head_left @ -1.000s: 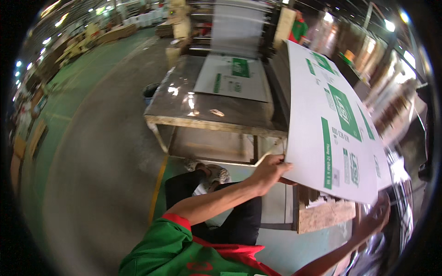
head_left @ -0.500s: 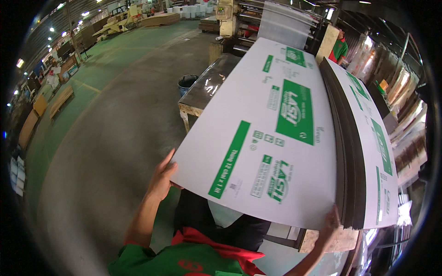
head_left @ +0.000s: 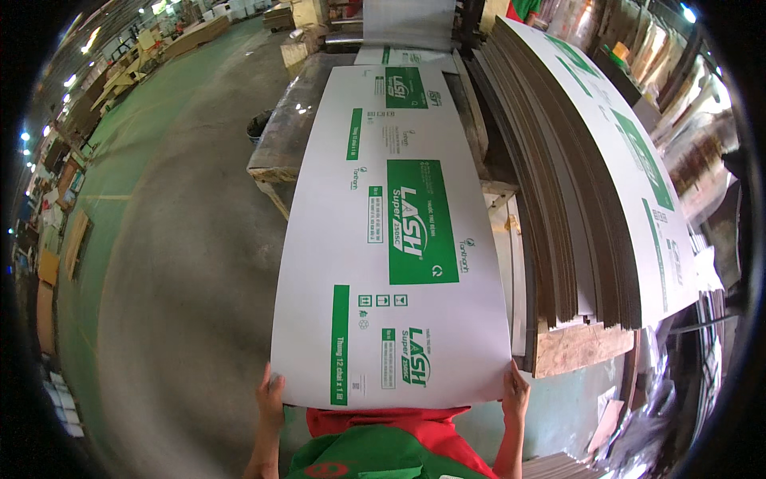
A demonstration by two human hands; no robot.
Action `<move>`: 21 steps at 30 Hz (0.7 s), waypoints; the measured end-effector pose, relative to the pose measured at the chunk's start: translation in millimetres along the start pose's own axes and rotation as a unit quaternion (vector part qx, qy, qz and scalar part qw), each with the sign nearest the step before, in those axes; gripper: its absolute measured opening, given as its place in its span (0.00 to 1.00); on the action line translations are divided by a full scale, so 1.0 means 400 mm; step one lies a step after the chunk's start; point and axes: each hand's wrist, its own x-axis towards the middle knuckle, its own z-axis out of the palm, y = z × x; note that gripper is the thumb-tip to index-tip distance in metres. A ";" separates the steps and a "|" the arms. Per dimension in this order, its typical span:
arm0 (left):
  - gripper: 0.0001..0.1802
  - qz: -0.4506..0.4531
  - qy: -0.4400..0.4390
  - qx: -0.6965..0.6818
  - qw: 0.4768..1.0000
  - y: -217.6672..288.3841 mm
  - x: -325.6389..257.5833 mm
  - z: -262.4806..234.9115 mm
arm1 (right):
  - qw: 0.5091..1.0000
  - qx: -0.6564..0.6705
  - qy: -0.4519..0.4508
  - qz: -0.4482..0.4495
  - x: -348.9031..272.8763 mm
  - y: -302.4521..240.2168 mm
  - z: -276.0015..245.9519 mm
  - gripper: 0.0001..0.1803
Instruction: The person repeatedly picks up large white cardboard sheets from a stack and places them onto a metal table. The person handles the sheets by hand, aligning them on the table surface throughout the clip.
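Note:
A long white cardboard sheet with green printing point(head_left: 319, 239) stretches away from my body toward a roller machine point(head_left: 339, 38). My left hand point(head_left: 271, 391) grips its near left corner, thumb on top and the fingers hidden beneath. At the near right corner my right hand point(head_left: 515, 389) is closed on the same sheet. The far end lies over a metal-topped table point(head_left: 295, 104), close to another printed sheet point(head_left: 431, 59) at the rollers. To the right stands a tall stack of cardboard sheets point(head_left: 550, 184), its top one white and green.
A wooden block point(head_left: 582, 348) sits under the stack's near end. Rolls wrapped in clear film point(head_left: 702, 152) stand along the right side. Left of the table is a dark bucket point(head_left: 259, 124). A person's green sleeve point(head_left: 523, 8) shows behind the stack.
The sheet has moved left off the stack's side and now points straight ahead toward the rollers. Both hands keep hold of its near corners. My view has turned to the right.

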 end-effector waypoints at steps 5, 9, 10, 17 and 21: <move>0.31 -0.056 0.077 0.072 0.993 0.041 0.045 0.008 | 1.000 -0.003 0.023 0.007 -0.018 -0.026 0.010 0.23; 0.32 -0.012 0.053 0.033 0.998 0.028 0.229 0.123 | 0.998 0.003 0.052 -0.039 0.187 -0.063 0.088 0.23; 0.32 -0.024 0.070 0.037 0.997 0.020 0.275 0.154 | 0.999 0.029 0.035 -0.025 0.239 -0.063 0.103 0.22; 0.32 -0.043 0.085 0.001 0.995 -0.006 0.491 0.246 | 0.995 0.021 0.036 -0.088 0.481 -0.029 0.189 0.19; 0.31 0.012 0.030 -0.003 0.999 -0.014 0.669 0.299 | 0.993 0.010 0.043 -0.111 0.636 -0.111 0.249 0.22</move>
